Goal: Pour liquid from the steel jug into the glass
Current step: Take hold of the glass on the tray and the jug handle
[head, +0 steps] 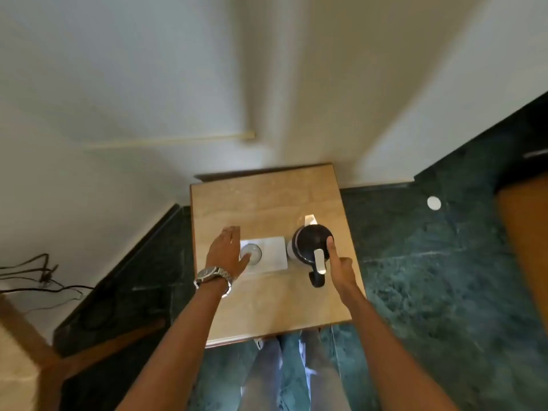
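Observation:
A steel jug (308,241) with a black lid, a white lever and a black handle stands upright on a small beige table (267,307), seen from above. A clear glass (252,253) stands to its left on a white mat (274,253). My left hand (226,253), with a watch on the wrist, sits just left of the glass, fingers apart, its thumb touching the glass rim. My right hand (339,266) is beside the jug's handle, and one extended finger rests on the right edge of the lid. Neither hand grips anything.
The table stands against a white wall, with dark green stone floor around it. Black cables (35,277) lie at the left. A wooden frame (59,360) is at the bottom left and an orange-brown panel (525,247) at the right. My legs are below the table's near edge.

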Tool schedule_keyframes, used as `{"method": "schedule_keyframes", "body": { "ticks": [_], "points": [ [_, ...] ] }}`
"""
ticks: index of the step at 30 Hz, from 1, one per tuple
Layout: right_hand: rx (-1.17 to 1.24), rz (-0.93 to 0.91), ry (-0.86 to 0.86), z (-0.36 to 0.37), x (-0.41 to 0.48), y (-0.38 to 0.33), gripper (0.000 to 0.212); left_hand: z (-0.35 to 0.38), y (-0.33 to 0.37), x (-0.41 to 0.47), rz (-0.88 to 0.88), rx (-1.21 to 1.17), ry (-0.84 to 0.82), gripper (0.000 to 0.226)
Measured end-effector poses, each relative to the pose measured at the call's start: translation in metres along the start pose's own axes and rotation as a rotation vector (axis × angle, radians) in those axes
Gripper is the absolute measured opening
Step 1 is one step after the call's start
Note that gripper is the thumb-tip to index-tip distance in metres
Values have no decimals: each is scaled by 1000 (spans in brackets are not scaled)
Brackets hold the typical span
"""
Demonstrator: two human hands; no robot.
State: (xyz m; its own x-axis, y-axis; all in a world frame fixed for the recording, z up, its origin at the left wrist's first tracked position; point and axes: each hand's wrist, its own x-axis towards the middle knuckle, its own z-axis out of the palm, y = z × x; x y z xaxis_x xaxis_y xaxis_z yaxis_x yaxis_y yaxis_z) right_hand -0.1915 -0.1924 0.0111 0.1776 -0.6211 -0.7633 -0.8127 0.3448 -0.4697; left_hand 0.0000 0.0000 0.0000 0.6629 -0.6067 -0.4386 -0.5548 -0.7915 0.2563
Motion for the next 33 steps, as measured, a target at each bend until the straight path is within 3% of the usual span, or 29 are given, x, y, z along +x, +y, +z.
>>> {"method": "schedule_keyframes", "body": {
  "ticks": [4, 12, 16, 20, 27, 33],
  "points": [
    [185, 11, -241, 20, 23, 23, 93, 67, -18, 9, -59, 3, -76, 102],
    [322, -60, -315, 34, 43, 41, 71, 132, -30, 51, -92, -121, -128, 121],
    [308, -50, -235, 38, 51, 45, 61, 149, -31, 66, -193, -339, -72, 100],
    [242, -146, -115, 34, 54, 57, 75, 156, -32, 64, -257, -495, 34, 68],
    [310, -325, 69, 28, 61, 60, 82, 150, -27, 49, -222, -506, 61, 66],
    [269, -382, 137, 19, 43, 64, 56, 123, -17, 34, -195, -508, 57, 68]
  ]
}}
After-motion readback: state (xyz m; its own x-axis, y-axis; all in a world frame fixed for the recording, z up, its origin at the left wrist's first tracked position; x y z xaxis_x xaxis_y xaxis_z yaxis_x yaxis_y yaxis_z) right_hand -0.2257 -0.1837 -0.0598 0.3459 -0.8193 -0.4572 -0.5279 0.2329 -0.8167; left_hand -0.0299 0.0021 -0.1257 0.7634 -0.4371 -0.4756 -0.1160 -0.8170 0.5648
